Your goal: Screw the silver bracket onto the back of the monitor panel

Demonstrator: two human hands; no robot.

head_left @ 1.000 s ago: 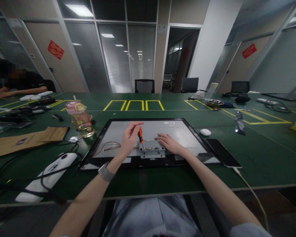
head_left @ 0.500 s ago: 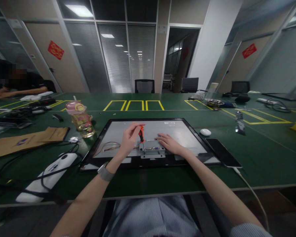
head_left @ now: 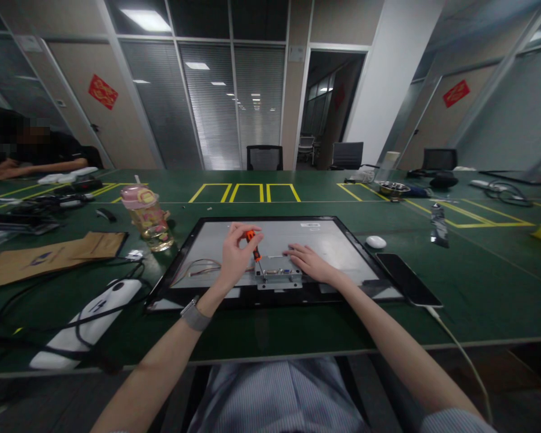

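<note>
My left hand [head_left: 238, 251] grips an orange and black screwdriver [head_left: 253, 243] by its handle, between thumb and fingers. The shaft points down to the left side of a metal bracket [head_left: 279, 282] with ports along its front. This bracket sits on the back of a flat display panel [head_left: 324, 240] with a black frame. Fingers stretched out, my right hand [head_left: 313, 263] lies flat on the panel, its fingertips by the bracket's right rear. Thin coloured wires [head_left: 202, 264] run from the bracket's left across the panel. Whether the screwdriver's tip touches a screw is too small to tell.
Left of the panel are a pink-lidded bottle [head_left: 146, 216], a brown paper bag [head_left: 58, 255] and a white power strip [head_left: 90, 322] with black cables. To the right lie a white case [head_left: 375, 242] and a phone [head_left: 408, 279] on a cable. Another person's arm [head_left: 49, 167] rests far left.
The screwdriver's handle has tilted to the left, and my left hand has shifted its fingers around it. My right hand stays in place.
</note>
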